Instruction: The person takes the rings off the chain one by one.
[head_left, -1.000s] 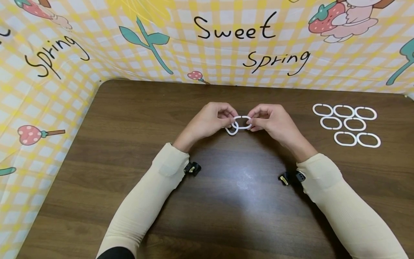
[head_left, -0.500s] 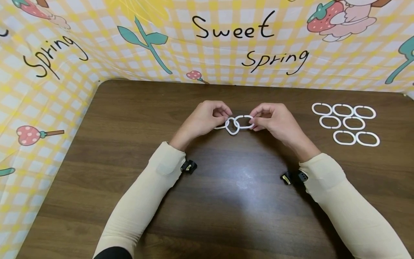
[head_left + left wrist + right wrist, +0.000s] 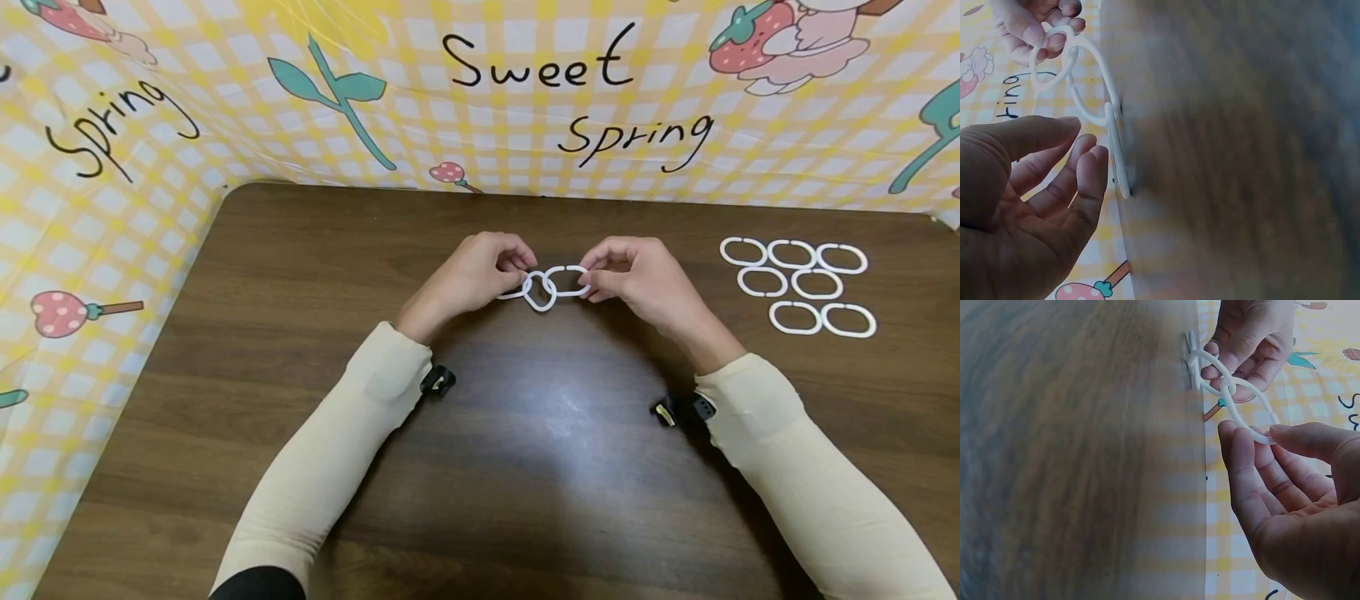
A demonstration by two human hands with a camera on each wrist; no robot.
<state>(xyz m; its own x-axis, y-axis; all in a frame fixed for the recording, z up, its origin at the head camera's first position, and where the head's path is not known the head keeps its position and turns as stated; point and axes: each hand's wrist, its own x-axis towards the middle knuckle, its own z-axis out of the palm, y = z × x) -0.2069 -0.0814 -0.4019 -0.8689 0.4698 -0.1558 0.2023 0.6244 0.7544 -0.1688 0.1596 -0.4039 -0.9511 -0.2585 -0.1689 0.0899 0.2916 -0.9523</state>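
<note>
Three white plastic oval chain links are joined in a short row between the hands. My right hand (image 3: 637, 275) pinches the end of the right-hand link (image 3: 1244, 422) between thumb and fingertip. The middle link (image 3: 539, 308) hangs through it and leans tilted. The left-hand link (image 3: 1118, 159) lies low at the table, partly hidden by my left hand (image 3: 480, 271) in the head view. In the left wrist view, my left thumb and fingers stand slightly apart, close beside the links, with nothing between them.
Several loose white links (image 3: 793, 254) lie flat in three rows on the right of the brown wooden table (image 3: 480, 483). A yellow checked cloth (image 3: 510, 108) stands behind the table and along its left side.
My left hand has moved left off the joined links, and the left-hand link has come into view. The right hand has shifted slightly right with its link. The last half second shows little movement.
</note>
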